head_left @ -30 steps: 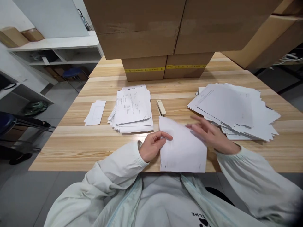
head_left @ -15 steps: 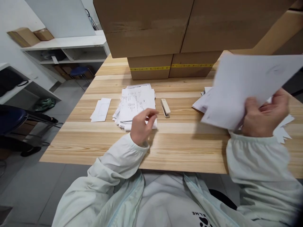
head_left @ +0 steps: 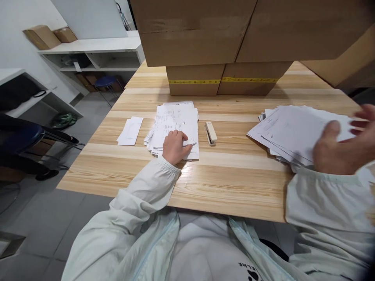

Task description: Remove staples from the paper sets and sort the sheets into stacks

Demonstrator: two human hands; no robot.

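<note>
My left hand (head_left: 175,147) rests on the near edge of a stack of printed papers (head_left: 175,117), fingers bent over the top sheet and thumb apart from them. Over on the right, my right hand (head_left: 342,146) hovers with fingers spread above a fanned, untidy pile of papers (head_left: 295,130), and nothing is in it. A cream stapler (head_left: 210,133) lies on the table between the two piles, touched by neither hand.
Small white slips of paper (head_left: 130,130) lie left of the stack. Large cardboard boxes (head_left: 193,80) with yellow tape stand at the back of the wooden table (head_left: 234,195). A blue stool (head_left: 104,82) and white shelves (head_left: 90,47) are beyond the left side.
My right hand carried a sheet from in front of me to the right pile and let it go there. My left hand moved left and forward onto the printed stack.
</note>
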